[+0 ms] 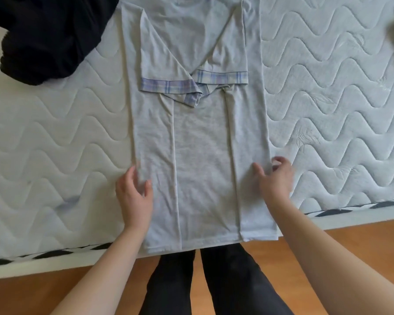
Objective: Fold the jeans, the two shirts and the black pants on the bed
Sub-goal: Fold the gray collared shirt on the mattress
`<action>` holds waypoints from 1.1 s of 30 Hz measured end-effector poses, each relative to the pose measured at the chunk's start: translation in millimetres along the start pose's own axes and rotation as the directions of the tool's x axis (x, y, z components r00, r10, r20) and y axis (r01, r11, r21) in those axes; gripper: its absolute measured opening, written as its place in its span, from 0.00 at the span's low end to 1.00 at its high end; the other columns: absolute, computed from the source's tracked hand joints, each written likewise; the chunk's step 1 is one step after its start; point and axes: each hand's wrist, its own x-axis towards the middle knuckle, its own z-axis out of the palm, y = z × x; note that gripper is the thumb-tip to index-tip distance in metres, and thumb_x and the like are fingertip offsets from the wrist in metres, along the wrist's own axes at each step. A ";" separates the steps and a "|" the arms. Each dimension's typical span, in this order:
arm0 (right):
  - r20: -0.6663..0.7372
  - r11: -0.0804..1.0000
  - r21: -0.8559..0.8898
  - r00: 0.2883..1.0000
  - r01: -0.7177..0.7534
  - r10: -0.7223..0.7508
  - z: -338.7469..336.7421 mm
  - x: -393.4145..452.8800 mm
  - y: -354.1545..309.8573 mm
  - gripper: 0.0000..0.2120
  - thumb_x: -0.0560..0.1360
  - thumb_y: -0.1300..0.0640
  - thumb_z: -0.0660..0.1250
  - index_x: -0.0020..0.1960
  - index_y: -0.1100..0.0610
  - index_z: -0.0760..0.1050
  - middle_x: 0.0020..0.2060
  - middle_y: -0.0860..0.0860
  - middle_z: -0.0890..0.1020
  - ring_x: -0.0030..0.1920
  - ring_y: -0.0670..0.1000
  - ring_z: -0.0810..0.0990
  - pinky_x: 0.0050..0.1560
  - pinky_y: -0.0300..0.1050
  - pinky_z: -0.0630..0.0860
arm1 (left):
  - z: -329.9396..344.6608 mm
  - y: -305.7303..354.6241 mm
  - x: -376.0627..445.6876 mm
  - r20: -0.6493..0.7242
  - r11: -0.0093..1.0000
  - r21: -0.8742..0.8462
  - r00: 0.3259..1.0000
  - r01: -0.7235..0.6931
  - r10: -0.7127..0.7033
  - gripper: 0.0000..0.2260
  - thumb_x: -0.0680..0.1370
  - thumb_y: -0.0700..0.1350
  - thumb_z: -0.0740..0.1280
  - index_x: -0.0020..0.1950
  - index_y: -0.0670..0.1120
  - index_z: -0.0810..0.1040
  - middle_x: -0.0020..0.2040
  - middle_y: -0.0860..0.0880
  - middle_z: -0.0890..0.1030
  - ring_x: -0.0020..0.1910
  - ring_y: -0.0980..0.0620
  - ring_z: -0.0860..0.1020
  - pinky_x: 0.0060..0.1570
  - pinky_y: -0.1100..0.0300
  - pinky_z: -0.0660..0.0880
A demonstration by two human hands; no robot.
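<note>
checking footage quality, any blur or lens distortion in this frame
Head view: the right hand is motion-blurred at the fingers, the left hand sharper; wide-angle bending curves the mattress edge; light is soft and even, no glare on the grey shirt.

Grey shirt (pixel 200 137) lies flat, sides folded inward; black pants (pixel 43 35) crumpled.

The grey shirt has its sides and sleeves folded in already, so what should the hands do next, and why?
Probably grip the hem end and fold it up toward the collar. The grey shirt already lies as a long strip with both plaid-cuffed sleeves tucked in, its hem hanging at the bed edge. The left hand and right hand sit at its lower side edges, holding nothing yet.
</note>
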 end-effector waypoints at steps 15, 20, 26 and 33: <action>0.294 0.999 -0.047 0.955 -0.026 0.039 -27.1 -80.3 80.5 0.20 0.72 0.46 0.74 0.57 0.57 0.77 0.45 0.50 0.83 0.46 0.53 0.81 0.46 0.51 0.80 | -36.8 -41.1 -77.1 0.533 0.914 -0.024 0.779 0.405 -0.331 0.14 0.84 0.54 0.56 0.65 0.48 0.68 0.58 0.53 0.75 0.55 0.50 0.75 0.54 0.52 0.72; 0.279 0.993 0.112 0.960 -0.047 0.014 -33.6 -110.7 101.5 0.14 0.75 0.54 0.72 0.59 0.54 0.75 0.48 0.51 0.83 0.43 0.51 0.83 0.47 0.53 0.82 | -45.0 -60.0 -114.8 0.542 0.836 -0.174 0.759 0.521 -0.360 0.07 0.83 0.46 0.60 0.61 0.48 0.71 0.58 0.50 0.79 0.48 0.50 0.83 0.48 0.57 0.81; 0.020 0.976 0.219 0.999 0.021 -0.026 -37.5 -144.0 114.4 0.20 0.78 0.55 0.68 0.66 0.47 0.64 0.42 0.49 0.79 0.38 0.49 0.78 0.34 0.43 0.72 | -54.0 -59.0 -126.1 0.392 0.892 -0.231 0.876 0.389 -0.281 0.14 0.80 0.46 0.68 0.63 0.46 0.71 0.48 0.50 0.83 0.36 0.55 0.82 0.38 0.60 0.79; 0.039 0.931 -0.260 0.966 0.257 -0.256 -7.8 -135.5 153.0 0.14 0.78 0.54 0.66 0.63 0.51 0.74 0.67 0.55 0.68 0.66 0.57 0.69 0.62 0.50 0.63 | -26.7 -86.2 -131.6 0.112 0.863 0.358 0.934 -0.356 0.339 0.23 0.72 0.51 0.74 0.62 0.44 0.74 0.54 0.43 0.75 0.52 0.43 0.74 0.49 0.48 0.74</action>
